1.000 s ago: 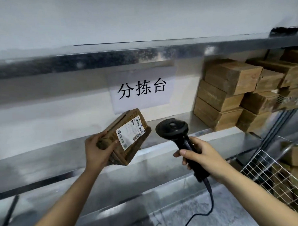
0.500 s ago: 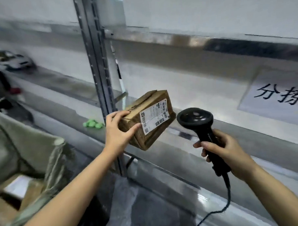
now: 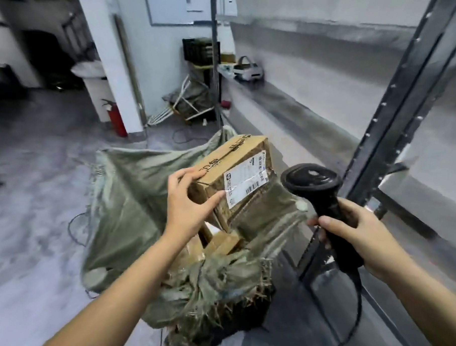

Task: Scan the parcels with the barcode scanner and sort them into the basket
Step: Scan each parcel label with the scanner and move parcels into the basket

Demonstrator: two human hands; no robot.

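Observation:
My left hand grips a brown cardboard parcel by its near end, holding it tilted in the air above an open green woven sack. A white barcode label faces me on the parcel's side. My right hand holds the black barcode scanner by its handle, head up, just right of the parcel; its cable hangs down. Inside the sack lie other cardboard parcels, partly hidden by my arm.
A dark metal shelf upright rises at the right beside the steel shelf. A red fire extinguisher stands by a white pillar. Loose cables lie on the grey floor.
My view has swung left from the shelf to the green sack on the floor. My left hand has carried the parcel over the sack's opening; the scanner has stayed beside it.

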